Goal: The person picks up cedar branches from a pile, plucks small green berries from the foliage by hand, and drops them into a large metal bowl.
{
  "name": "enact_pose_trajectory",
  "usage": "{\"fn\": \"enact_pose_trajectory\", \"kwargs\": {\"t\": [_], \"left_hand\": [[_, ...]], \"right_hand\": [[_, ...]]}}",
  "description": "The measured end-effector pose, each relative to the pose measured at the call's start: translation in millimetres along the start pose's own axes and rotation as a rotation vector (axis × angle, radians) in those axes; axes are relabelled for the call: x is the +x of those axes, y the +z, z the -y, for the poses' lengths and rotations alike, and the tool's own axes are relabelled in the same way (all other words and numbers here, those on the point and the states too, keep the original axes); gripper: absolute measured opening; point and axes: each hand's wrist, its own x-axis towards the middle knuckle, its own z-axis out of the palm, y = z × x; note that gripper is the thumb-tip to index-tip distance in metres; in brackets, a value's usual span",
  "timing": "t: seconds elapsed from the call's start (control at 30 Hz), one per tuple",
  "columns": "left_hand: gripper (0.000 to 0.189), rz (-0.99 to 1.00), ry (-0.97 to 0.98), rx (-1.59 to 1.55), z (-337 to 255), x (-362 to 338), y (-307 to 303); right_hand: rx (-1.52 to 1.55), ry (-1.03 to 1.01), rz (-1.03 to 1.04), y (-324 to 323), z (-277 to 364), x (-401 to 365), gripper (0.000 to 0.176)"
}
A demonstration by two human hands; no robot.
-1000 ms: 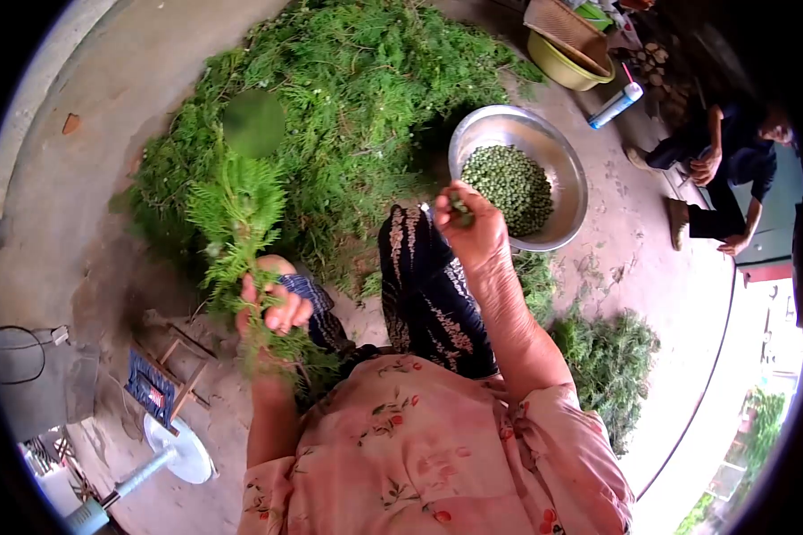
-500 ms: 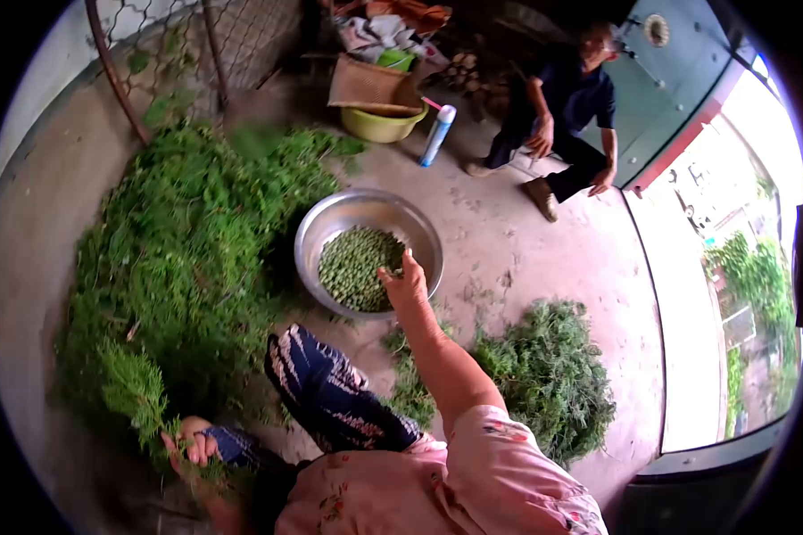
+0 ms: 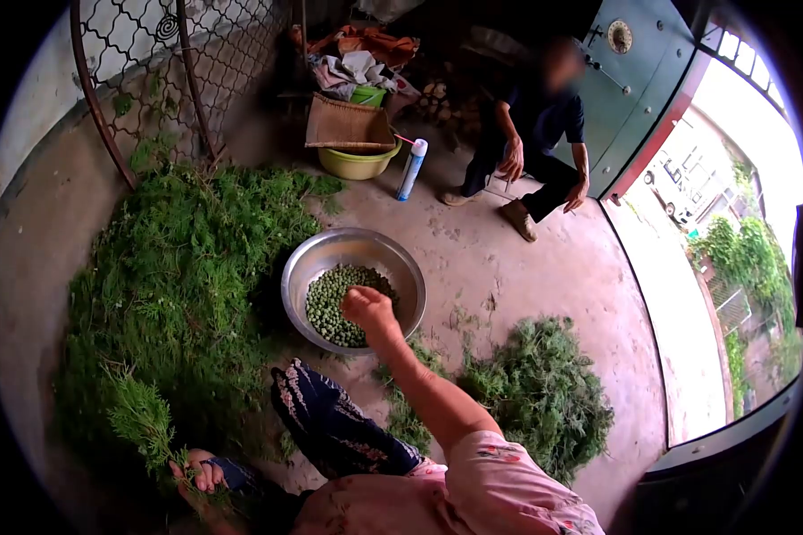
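My left hand (image 3: 203, 473) is closed around the stem of a feathery green conifer branch (image 3: 141, 412) at the lower left. Over a wide metal basin (image 3: 407, 272) in the middle reaches my right hand (image 3: 367, 310). Its fingers are curled together, and whatever they may hold is hidden. Small round green cones (image 3: 332, 312) cover the bottom of the basin. Left of the basin lies a large heap of green conifer branches (image 3: 178, 267). A smaller pile of cut sprigs (image 3: 544, 392) is on the floor to the right of my right forearm.
A seated person (image 3: 544, 134) is at the back right, beside a metal door (image 3: 638, 98). A yellow tub (image 3: 359, 164) with a woven tray and a spray can (image 3: 411, 169) stand behind the basin. At the left back leans a metal lattice (image 3: 183, 80).
My right hand's fingers have gone from spread to curled together over the basin. The view has shifted, so the basin sits lower. My left hand still holds the branch.
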Motion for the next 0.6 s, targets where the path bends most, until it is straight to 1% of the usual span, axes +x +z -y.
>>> {"fn": "enact_pose_trajectory", "kwargs": {"t": [0.07, 0.13, 0.17, 0.2, 0.27, 0.3, 0.37, 0.43, 0.5, 0.57, 0.6], "left_hand": [[0.062, -0.014, -0.042, 0.098, -10, -8, -28], [0.062, -0.002, -0.080, 0.126, -4, 3, 4], [0.062, 0.009, -0.117, 0.151, -2, 7, 16], [0.062, 0.010, -0.116, 0.151, -1, 5, 14], [0.065, -0.082, -0.046, -0.011, 0, -2, 9], [0.065, -0.081, -0.045, -0.011, 4, 3, 24], [0.066, 0.009, -0.026, -0.082, 14, 10, 51], [0.067, 0.031, -0.026, -0.075, 10, 1, 28], [0.067, 0.053, -0.027, -0.065, 1, -2, 17], [0.076, 0.098, -0.100, -0.054, -7, -4, 11], [0.076, 0.099, -0.100, -0.055, -9, -5, 10]], "right_hand": [[-0.403, -0.174, 0.128, 23, -27, -18, 0.042], [-0.845, -0.451, 0.390, 38, -61, -42, 0.048], [-0.818, -0.257, 0.473, 45, -54, -51, 0.050], [-0.786, -0.059, 0.553, 52, -48, -60, 0.053], [-0.775, -0.063, 0.542, 50, -56, -61, 0.055], [-0.764, -0.064, 0.530, 49, -58, -61, 0.056], [-0.756, -0.055, 0.517, 48, -60, -61, 0.056], [-0.753, -0.051, 0.505, 48, -58, -62, 0.056], [-0.744, -0.149, 0.463, 49, -51, -66, 0.045], [-0.766, -0.186, 0.429, 46, -48, -68, 0.043], [-0.786, -0.221, 0.395, 45, -47, -68, 0.042]]}}
